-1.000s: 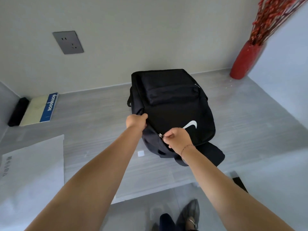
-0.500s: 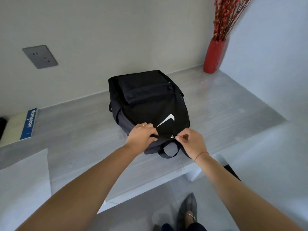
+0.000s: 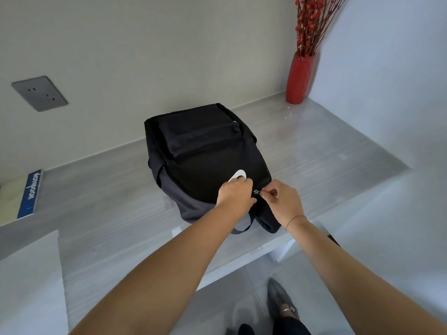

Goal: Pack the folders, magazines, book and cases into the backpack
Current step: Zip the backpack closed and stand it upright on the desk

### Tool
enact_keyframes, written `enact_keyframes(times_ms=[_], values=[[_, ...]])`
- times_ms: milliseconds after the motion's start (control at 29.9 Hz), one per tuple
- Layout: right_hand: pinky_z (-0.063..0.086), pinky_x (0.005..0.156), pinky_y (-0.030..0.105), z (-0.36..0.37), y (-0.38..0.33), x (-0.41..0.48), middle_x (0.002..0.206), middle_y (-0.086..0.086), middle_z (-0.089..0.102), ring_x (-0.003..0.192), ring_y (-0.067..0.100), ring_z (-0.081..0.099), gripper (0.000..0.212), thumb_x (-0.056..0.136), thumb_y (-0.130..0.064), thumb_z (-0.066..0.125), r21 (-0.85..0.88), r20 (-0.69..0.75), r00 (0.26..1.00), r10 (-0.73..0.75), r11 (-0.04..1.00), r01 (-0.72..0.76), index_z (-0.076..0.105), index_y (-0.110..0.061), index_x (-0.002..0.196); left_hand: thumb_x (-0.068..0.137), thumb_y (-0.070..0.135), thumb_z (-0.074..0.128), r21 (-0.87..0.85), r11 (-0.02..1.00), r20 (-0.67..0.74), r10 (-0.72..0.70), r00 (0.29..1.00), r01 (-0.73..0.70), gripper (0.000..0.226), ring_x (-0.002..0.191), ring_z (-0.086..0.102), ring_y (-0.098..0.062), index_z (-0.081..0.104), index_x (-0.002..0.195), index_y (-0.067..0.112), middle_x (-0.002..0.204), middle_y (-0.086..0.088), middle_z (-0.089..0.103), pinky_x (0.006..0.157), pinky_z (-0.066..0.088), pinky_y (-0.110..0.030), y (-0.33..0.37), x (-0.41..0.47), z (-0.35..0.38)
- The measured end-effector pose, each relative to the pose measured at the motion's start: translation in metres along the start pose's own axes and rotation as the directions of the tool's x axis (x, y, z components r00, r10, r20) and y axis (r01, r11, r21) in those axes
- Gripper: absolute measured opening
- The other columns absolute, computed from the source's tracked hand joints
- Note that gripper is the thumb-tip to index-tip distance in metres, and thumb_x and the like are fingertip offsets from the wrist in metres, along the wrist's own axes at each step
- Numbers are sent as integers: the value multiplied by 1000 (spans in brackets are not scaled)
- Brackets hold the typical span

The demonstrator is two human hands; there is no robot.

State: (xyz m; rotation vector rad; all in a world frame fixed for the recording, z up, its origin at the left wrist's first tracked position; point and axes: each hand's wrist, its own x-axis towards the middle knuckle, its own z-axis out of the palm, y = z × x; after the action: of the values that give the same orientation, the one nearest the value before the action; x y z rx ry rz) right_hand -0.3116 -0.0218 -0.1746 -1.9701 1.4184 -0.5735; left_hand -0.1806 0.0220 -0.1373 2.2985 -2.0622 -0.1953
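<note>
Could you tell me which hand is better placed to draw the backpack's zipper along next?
The right hand: its fingers pinch the zipper pull, while the left hand grips the backpack fabric beside it, likely steadying it.

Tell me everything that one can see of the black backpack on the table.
The backpack is black, of soft fabric as it looks, and lies flat on the grey table, top end toward the person. A front pocket sits at the far end. The left hand grips the fabric and half covers a white logo. The right hand pinches the metal zipper pull. A carry loop lies at the near end.
</note>
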Motion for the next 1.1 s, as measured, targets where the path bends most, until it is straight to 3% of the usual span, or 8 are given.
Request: enact_keyframes(times_ms=[167, 301, 435, 502, 602, 803, 936, 1103], values=[[51, 68, 31, -11, 22, 16, 79, -2, 61, 75, 19, 60, 12, 91, -16, 55, -60, -55, 998, 11, 998, -14, 59, -11, 82, 91, 24, 57, -84, 997, 29, 1, 1000, 1, 13, 92, 57, -24, 52, 93, 12, 97, -5, 58, 71, 45, -33, -2, 0, -1], [52, 71, 36, -35, 28, 60, 87, 4, 62, 79, 23, 60, 11, 92, -15, 52, -71, -75, 997, 32, 997, -37, 58, -10, 86, 90, 27, 58, -148, 989, -19, -1, 1000, -1, 20, 77, 51, -15, 41, 79, 22, 80, 7, 49, 64, 42, -26, -15, -10, -16], [51, 70, 36, -48, 19, 97, 84, 3, 62, 76, 22, 60, 14, 92, -21, 56, -62, -86, 996, -7, 998, 2, 59, -9, 86, 91, 31, 56, -114, 988, 137, -88, 987, 104, 16, 78, 54, -17, 49, 92, 17, 89, -1, 58, 67, 47, -29, -6, 2, -24], [51, 67, 34, -52, 16, 110, 80, 2, 62, 72, 21, 59, 16, 91, -22, 58, -48, -88, 995, -54, 998, 50, 57, -10, 80, 89, 41, 57, -83, 982, 188, -150, 971, 168, 31, 87, 56, -21, 49, 103, 14, 102, -5, 58, 73, 51, -34, 7, 25, -25], [50, 62, 33, -58, 13, 124, 74, -2, 58, 67, 18, 57, 17, 90, -24, 59, -75, -29, 983, -182, 981, 179, 55, -13, 78, 86, 49, 57, -110, 966, 90, -223, 971, 232, 47, 97, 57, -25, 44, 111, 11, 110, -5, 53, 75, 50, -37, 32, 72, -21], [49, 62, 30, -66, 21, 153, 83, -1, 65, 74, 17, 59, 13, 89, -24, 60, -89, 25, 956, -293, 952, 294, 61, -11, 85, 94, 30, 48, -207, 961, -102, -207, 973, 183, 19, 83, 60, -29, 49, 92, 11, 90, -8, 63, 63, 41, -34, 49, 117, -19], [49, 64, 36, -63, 23, 178, 81, 5, 64, 73, 24, 59, 15, 89, -20, 61, -79, 29, 942, -333, 939, 335, 59, -7, 82, 95, 27, 47, -216, 966, -74, -160, 984, 141, 17, 78, 59, -28, 46, 86, 12, 87, -9, 62, 61, 39, -33, 51, 112, -14], [49, 70, 38, -49, 11, 218, 85, 6, 64, 79, 26, 59, 15, 88, -20, 60, -98, 114, 949, -293, 947, 305, 58, -7, 80, 96, 27, 45, -190, 961, -45, -213, 976, 201, 21, 82, 58, -29, 49, 91, 7, 91, -12, 62, 67, 41, -36, 53, 110, -8]])
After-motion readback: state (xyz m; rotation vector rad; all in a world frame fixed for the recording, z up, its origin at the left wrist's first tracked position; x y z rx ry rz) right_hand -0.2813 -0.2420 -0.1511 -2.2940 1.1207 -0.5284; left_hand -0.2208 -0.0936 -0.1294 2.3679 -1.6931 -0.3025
